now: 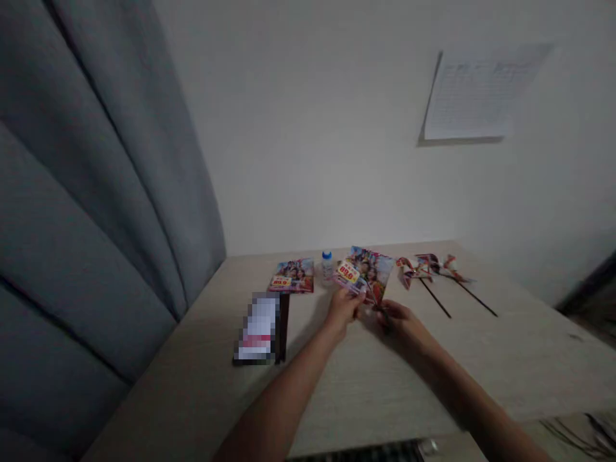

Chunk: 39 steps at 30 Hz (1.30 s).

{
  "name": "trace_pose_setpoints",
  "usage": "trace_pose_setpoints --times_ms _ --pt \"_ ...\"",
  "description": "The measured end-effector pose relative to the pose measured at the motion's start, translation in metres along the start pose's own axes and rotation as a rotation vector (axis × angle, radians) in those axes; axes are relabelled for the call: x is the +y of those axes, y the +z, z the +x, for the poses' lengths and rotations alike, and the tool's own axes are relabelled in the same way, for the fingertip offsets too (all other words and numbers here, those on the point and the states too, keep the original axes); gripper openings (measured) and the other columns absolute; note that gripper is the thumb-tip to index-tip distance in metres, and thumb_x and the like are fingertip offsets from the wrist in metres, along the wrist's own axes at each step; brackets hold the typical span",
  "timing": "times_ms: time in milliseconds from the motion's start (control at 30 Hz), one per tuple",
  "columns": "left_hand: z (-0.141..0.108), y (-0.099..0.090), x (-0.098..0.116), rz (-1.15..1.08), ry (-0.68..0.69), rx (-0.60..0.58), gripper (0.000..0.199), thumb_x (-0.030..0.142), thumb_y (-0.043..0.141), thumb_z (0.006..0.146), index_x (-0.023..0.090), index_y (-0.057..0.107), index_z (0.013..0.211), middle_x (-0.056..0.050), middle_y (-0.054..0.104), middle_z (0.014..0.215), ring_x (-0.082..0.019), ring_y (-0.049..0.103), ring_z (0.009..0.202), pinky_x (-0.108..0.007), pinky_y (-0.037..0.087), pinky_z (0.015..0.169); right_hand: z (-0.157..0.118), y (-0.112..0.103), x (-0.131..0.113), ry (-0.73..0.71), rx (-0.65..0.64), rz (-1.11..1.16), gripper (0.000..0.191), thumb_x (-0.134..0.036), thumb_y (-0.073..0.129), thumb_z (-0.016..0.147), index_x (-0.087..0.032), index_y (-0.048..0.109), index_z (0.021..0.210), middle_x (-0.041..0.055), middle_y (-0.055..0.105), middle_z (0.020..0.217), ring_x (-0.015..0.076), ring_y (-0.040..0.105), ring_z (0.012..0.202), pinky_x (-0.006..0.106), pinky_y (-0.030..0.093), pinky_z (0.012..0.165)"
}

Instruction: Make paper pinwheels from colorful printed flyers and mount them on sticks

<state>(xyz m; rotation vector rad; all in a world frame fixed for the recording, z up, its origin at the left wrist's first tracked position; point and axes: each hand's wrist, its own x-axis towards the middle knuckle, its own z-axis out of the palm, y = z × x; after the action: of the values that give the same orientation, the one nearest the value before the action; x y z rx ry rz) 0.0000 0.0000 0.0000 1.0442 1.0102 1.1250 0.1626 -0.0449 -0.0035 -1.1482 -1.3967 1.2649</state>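
My left hand (pixel 343 309) pinches the lower edge of a colourful printed paper sheet (pixel 373 266) with a yellow price label. Close beside it, my right hand (pixel 403 321) is closed around a slim dark tool (pixel 376 299), seemingly scissors, whose thin end lies against the sheet's lower part; its handle is mostly hidden by the fingers. A second printed sheet (pixel 294 276) lies flat to the left. Between the two sheets stands a small clear bottle (pixel 327 269) with a blue cap. Two paper pinwheels on dark sticks, a nearer one (pixel 414 269) and a farther one (pixel 450 264), rest at the right.
A blurred-out phone (pixel 258 330) and dark sticks (pixel 283 327) lie left of my forearms on the pale wooden table (pixel 192 385). Grey curtain (pixel 110 192) hangs along the left edge. A written paper (pixel 469 96) is fixed to the wall behind.
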Motion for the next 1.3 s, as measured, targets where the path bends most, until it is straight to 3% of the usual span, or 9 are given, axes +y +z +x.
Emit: trace_pose_setpoints --times_ms 333,1100,1300 --pt "0.002 -0.003 -0.005 -0.007 0.002 -0.005 0.025 0.031 0.077 0.075 0.014 0.065 0.090 0.001 0.067 0.071 -0.003 0.044 0.038 -0.018 0.021 0.038 0.002 -0.003 0.001 0.051 -0.029 0.009 0.053 -0.063 0.078 0.064 -0.017 0.062 0.085 -0.0004 0.057 0.064 0.0131 0.047 0.058 0.026 0.038 0.054" --pt "0.002 -0.004 -0.004 -0.027 -0.028 0.000 0.025 0.029 0.077 0.075 0.013 0.067 0.091 0.001 0.067 0.070 -0.003 0.044 0.038 -0.018 0.022 0.038 0.007 -0.005 0.013 0.075 0.019 0.039 0.042 -0.045 0.078 0.061 -0.017 0.065 0.088 -0.0001 0.061 0.067 0.0121 0.048 0.057 0.025 0.037 0.054" --pt "0.003 -0.005 -0.005 -0.015 -0.028 0.024 0.026 0.031 0.078 0.075 0.014 0.069 0.092 0.001 0.067 0.069 -0.003 0.045 0.039 -0.018 0.020 0.039 0.008 -0.006 0.016 0.055 0.020 0.014 0.040 -0.047 0.075 0.065 -0.017 0.064 0.089 0.0001 0.062 0.069 0.0118 0.048 0.057 0.025 0.037 0.054"
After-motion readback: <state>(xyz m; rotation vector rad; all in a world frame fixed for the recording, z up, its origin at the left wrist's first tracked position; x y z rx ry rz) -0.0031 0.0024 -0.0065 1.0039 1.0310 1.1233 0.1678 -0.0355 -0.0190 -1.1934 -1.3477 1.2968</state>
